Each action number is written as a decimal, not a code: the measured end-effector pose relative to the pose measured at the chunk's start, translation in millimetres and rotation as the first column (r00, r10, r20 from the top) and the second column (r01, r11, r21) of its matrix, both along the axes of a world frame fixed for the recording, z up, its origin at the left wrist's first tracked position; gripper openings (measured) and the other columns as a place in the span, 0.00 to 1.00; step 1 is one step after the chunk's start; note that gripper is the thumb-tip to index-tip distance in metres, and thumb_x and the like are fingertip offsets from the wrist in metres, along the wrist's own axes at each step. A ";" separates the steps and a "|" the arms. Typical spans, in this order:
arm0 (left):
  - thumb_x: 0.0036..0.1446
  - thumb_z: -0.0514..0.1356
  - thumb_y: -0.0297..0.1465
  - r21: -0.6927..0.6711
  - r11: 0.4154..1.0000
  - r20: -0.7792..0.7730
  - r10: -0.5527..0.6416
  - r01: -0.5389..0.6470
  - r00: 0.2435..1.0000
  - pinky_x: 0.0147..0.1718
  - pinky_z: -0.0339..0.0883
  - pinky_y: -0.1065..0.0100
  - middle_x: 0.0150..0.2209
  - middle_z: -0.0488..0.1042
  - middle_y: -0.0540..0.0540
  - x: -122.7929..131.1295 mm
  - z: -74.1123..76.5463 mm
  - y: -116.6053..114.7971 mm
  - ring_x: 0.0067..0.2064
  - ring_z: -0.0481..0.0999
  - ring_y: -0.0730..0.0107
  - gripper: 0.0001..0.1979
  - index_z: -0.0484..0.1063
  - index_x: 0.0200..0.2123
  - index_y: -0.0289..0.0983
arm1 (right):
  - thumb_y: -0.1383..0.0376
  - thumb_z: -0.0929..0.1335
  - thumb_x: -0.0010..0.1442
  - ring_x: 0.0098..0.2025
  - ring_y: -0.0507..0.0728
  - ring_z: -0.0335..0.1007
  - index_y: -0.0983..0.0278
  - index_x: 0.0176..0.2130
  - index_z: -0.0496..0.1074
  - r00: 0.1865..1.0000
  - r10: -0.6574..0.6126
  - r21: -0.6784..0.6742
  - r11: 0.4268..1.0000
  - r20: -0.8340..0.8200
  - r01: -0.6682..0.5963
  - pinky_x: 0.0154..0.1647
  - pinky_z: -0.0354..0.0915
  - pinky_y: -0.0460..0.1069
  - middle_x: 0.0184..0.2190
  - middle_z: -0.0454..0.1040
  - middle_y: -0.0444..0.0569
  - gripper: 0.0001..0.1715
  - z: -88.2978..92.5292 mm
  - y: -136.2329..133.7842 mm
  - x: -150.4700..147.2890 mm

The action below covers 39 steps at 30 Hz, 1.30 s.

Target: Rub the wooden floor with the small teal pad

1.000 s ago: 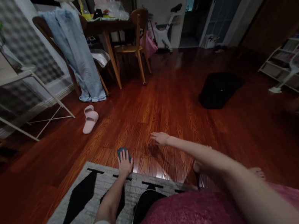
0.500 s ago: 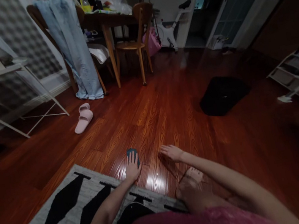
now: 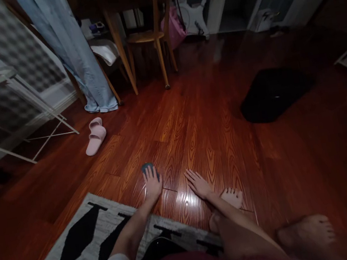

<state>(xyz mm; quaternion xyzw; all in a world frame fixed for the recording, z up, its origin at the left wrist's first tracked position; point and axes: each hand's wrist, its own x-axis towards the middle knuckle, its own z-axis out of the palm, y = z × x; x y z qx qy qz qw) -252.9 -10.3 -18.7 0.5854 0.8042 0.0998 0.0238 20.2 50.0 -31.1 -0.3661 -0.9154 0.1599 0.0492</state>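
My left hand (image 3: 152, 184) lies flat on the wooden floor (image 3: 214, 131), fingers stretched over a small dark blue pad (image 3: 147, 168) that it presses down. My right hand (image 3: 197, 183) rests palm down on the floor just to the right, fingers spread and holding nothing. Both arms reach forward over my pink-clad lap. My bare feet (image 3: 307, 232) show at the lower right, one of them (image 3: 232, 196) close behind the right hand.
A grey rug with black shapes (image 3: 77, 250) lies under my left arm. A pink slipper (image 3: 94, 136) sits at the left, a black mat (image 3: 271, 94) at the right. Wooden chairs and a table (image 3: 146, 36) stand at the back, jeans (image 3: 73, 49) hang there, a white rack (image 3: 16, 113) at left.
The view has tilted down and moved forward. My right hand has dropped flat to the floor and drawn in closer to the left. The left hand stays on the blue pad.
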 end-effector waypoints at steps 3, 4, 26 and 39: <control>0.68 0.48 0.43 -0.031 0.978 0.033 -0.203 0.204 0.979 0.71 0.37 0.51 0.73 0.48 0.38 55.9 -4.4 -10.9 0.74 0.43 0.56 0.33 0.53 0.70 0.34 | 0.59 0.52 0.72 0.74 0.57 0.41 0.62 0.72 0.50 1.000 0.013 -0.017 1.000 0.016 -0.012 0.73 0.46 0.61 0.73 0.51 0.53 0.33 4.0 0.4 8.3; 0.68 0.48 0.42 -0.043 0.945 0.041 -0.322 0.323 0.946 0.71 0.37 0.48 0.73 0.47 0.37 72.3 -5.3 -16.3 0.74 0.42 0.55 0.33 0.51 0.71 0.34 | 0.59 0.52 0.72 0.74 0.57 0.41 0.61 0.72 0.50 1.000 0.019 -0.022 1.000 0.022 -0.018 0.73 0.46 0.61 0.73 0.51 0.52 0.33 4.2 -0.3 12.7; 0.69 0.42 0.39 0.185 0.980 0.039 0.064 -0.071 0.997 0.65 0.44 0.34 0.69 0.53 0.23 -10.5 -15.5 -66.6 0.72 0.46 0.39 0.32 0.55 0.67 0.23 | 0.62 0.55 0.68 0.73 0.59 0.47 0.56 0.71 0.53 0.999 -0.007 -0.086 0.996 0.046 0.011 0.71 0.52 0.62 0.72 0.53 0.49 0.34 0.6 -3.9 63.4; 0.66 0.53 0.42 -0.013 0.791 0.021 -0.612 0.612 0.791 0.70 0.44 0.53 0.73 0.49 0.44 60.3 -3.4 -41.9 0.73 0.46 0.60 0.33 0.51 0.71 0.42 | 0.68 0.56 0.66 0.73 0.56 0.47 0.55 0.70 0.54 0.966 0.185 -0.152 0.976 0.182 -0.159 0.70 0.53 0.61 0.72 0.52 0.49 0.35 36.7 14.8 85.6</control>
